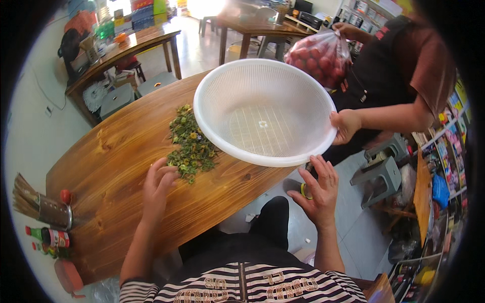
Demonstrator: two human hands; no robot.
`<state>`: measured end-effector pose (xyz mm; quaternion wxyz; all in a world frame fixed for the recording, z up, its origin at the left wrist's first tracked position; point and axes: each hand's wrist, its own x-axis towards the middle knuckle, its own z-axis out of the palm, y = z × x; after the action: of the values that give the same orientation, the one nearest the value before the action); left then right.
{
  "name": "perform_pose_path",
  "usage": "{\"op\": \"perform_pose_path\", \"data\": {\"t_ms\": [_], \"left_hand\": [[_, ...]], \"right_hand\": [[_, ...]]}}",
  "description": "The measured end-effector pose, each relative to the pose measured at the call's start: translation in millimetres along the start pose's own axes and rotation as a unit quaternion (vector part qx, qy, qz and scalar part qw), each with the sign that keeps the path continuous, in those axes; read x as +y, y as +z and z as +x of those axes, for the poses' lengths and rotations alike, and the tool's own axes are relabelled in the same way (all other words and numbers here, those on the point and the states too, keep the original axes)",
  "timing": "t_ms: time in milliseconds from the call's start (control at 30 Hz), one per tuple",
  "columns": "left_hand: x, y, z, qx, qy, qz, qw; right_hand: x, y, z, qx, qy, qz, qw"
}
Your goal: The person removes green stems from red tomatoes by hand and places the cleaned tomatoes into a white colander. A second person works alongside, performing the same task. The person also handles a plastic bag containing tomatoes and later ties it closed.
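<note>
A large white plastic mesh basket (265,161) is tilted above the wooden table, its right rim held by another person's hand (346,125). My right hand (320,189) is raised at the basket's near right rim with fingers spread; whether its fingertips touch the rim I cannot tell. My left hand (159,185) hovers over the table, fingers apart and holding nothing, beside a heap of green leafy plants with yellow flower heads (193,146). The basket hides part of the heap's right side. A clear plastic bag of round red fruits (320,58) hangs from the other person's far hand.
On the wooden table (113,174), a perforated metal holder with chopsticks (57,212), a small red fruit (65,196) and sauce bottles (57,238) stand at the left end. The other person (390,72) stands at the right, near grey stools (379,180). Stocked shelves line the far right.
</note>
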<state>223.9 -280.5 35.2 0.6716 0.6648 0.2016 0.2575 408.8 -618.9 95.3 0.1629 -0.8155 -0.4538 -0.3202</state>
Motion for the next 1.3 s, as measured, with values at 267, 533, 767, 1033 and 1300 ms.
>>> {"op": "perform_pose_path", "data": {"t_ms": [267,533,767,1033,1300], "left_hand": [[19.0,44.2,78.3,-0.034,-0.103,-0.230,0.967],[31.6,90.3,164.7,0.019,-0.110,-0.104,0.988],[-3.9,85.1,112.4,0.083,0.032,-0.304,0.949],[-16.7,78.3,134.4,0.058,0.048,-0.407,0.910],[-3.3,11.3,165.1,0.169,0.024,-0.442,0.881]], "right_hand": [[13.1,35.1,2.6,0.088,0.162,0.208,0.961],[103.3,117.9,100.2,-0.062,0.454,0.443,0.771],[93.9,134.5,79.7,-0.010,0.418,0.636,0.648],[80.9,123.9,81.6,0.164,0.423,0.557,0.696],[42.2,82.2,111.7,0.267,0.298,0.476,0.783]]}}
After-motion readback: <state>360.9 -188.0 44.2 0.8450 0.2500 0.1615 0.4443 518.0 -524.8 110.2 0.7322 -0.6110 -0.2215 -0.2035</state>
